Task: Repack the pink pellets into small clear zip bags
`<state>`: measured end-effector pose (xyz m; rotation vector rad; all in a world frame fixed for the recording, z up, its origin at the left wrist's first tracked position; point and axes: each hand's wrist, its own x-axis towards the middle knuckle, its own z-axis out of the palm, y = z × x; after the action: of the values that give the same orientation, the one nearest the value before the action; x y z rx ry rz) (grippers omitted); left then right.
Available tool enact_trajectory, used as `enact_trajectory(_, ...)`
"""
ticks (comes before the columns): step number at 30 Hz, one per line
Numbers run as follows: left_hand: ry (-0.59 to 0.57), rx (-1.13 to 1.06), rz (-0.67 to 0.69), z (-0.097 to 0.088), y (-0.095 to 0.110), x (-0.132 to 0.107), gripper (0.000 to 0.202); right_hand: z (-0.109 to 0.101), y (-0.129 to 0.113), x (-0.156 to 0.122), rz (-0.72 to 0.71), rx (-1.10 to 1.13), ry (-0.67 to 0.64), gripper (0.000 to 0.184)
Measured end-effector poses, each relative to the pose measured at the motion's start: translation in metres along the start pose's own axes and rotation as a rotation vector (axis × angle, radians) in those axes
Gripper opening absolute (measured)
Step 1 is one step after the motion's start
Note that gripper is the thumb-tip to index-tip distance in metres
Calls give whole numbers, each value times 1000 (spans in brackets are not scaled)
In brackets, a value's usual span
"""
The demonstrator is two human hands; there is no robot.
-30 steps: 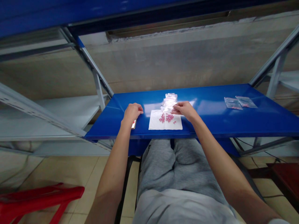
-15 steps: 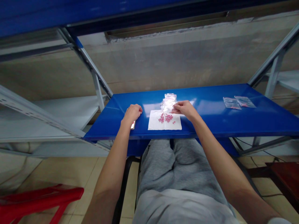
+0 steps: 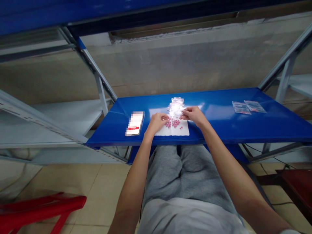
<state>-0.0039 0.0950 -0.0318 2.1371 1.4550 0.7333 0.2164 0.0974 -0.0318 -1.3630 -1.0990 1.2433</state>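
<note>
A flat blue steel shelf (image 3: pixel 243 130) runs across in front of the person. At its centre lies a white paper tissue (image 3: pixel 181 131), with round pink tablets (image 3: pixel 175 123) on it. A heap of clear plastic bags (image 3: pixel 175 108) sits at the tissue's far edge. The left hand (image 3: pixel 158 123) is over the tissue's left part, the right hand (image 3: pixel 193 114) just right of the heap. Left of the tissue lies a flat rectangular phone (image 3: pixel 134 123). Toward the shelf's right end, two small clear plastic bags (image 3: pixel 246 107) lie side by side. Below, at left, a red plastic stool (image 3: pixel 41 204) stands on the floor.

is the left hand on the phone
No, the left hand rests at the edge of the white paper, apart from the phone.
</note>
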Motion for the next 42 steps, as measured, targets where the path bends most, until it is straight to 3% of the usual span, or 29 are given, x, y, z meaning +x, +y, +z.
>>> enact_trajectory(9, 47, -24, -38, 2, -9, -6, 17, 3, -3, -3, 4, 6, -15, 24)
enact_trajectory(15, 70, -263, -78, 5, -18, -5, 20, 4, -2, -2, 2, -4, -7, 21)
enact_trajectory(21, 92, -308, -102, 5, -25, -1, 21, 7, -5, -1, -18, -1, -22, 22)
enact_trajectory(33, 222, -692, -274, 20, -39, 7, 24, 27, -10, 15, -73, -18, -90, 22)
enact_trajectory(42, 207, -942, -292, 18, -29, 12, 20, 30, -15, 20, -88, -15, -172, 20)
